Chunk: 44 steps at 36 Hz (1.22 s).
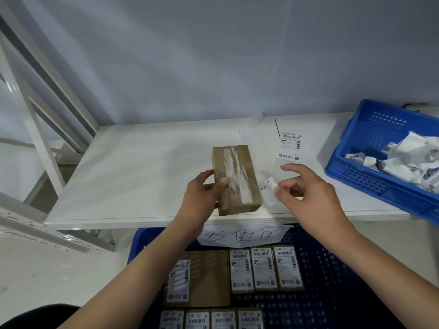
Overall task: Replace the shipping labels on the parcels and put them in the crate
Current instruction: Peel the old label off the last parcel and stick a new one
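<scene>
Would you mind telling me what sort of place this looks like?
Probably a parcel-packing or dispatch station: a stripped cardboard parcel on a white table, a fresh shipping label lying ready, and a blue crate holding labelled parcels.

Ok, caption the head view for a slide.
Left hand holds stripped parcel; right hand pinches peeled label scrap.

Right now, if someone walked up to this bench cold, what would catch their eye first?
Probably the brown parcel at the front of the white table, streaked with white residue, with the left hand gripping its near edge. Just right of it, the right hand pinches a crumpled white scrap. Then the blue crates: one at far right full of crumpled paper, another below the table holding labelled parcels.
</scene>
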Each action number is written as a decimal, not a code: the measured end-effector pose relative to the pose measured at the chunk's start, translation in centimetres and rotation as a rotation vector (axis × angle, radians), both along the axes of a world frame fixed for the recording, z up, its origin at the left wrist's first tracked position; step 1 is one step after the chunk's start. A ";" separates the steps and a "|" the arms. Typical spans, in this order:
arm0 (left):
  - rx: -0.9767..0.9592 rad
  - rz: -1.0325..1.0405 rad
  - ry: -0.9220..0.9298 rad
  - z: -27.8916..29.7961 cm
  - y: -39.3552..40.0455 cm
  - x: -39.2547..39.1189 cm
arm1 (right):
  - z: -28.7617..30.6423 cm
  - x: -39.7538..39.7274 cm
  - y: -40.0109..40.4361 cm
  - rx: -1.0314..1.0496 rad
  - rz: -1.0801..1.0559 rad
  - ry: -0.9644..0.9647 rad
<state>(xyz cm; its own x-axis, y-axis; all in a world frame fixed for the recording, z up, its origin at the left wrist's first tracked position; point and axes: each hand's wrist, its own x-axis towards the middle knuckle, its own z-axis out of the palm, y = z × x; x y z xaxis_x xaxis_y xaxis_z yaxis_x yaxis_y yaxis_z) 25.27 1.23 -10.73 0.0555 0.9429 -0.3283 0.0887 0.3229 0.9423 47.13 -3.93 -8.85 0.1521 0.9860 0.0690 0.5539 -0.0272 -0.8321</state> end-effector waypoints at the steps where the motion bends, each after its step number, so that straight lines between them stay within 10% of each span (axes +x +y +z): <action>1: 0.008 -0.005 0.016 -0.1 0.0 0.0 | -0.1 0.0 0.0 -0.005 -0.008 0.008; 44: 0.276 0.119 0.338 5.1 -3.6 4.0 | 1.2 4.1 -2.6 0.148 -0.186 0.131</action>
